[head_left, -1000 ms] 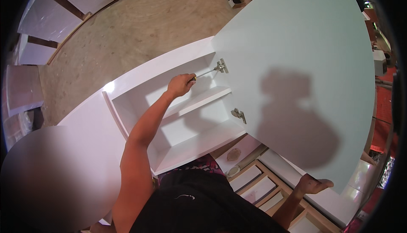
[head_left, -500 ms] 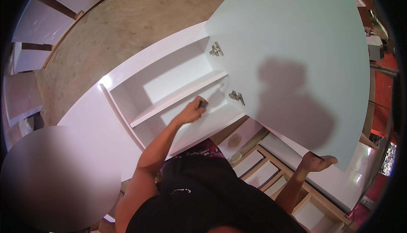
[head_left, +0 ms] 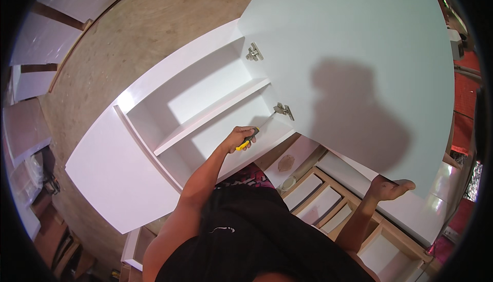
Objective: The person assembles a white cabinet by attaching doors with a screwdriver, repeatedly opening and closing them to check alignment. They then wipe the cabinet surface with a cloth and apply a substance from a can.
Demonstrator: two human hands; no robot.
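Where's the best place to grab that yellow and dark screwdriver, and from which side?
I'd take the screwdriver by its thick handle, coming from the picture's lower left, where the left hand wraps it. The thin shaft slants up and right toward the lower hinge, so that approach should keep the fingers clear of it.

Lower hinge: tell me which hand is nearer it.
Left. The left hand is just below-left of the lower hinge, holding a screwdriver whose shaft points at it; the right hand is farther off, lower right, at the edge of the door.
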